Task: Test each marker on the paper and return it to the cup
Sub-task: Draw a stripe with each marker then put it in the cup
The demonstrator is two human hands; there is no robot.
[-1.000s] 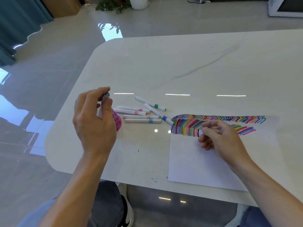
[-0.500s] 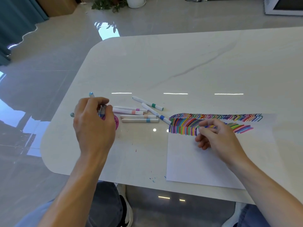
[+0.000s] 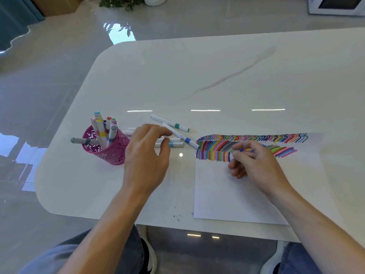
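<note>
Your big white table (image 3: 217, 72) has a grey streak across it. Small blue dots (image 3: 177, 217) mark its near edge. Around it, the floor (image 3: 49, 76) is grey and shiny. At the top left you see a blue curtain (image 3: 13, 18), a brown box (image 3: 57, 4) and a green plant (image 3: 118, 1).

Cup (image 3: 110, 153) left on table (image 3: 217, 76), standing markers (image 3: 101, 131) inside; loose markers (image 3: 173, 125) between cup and paper (image 3: 227, 194) (right).
</note>
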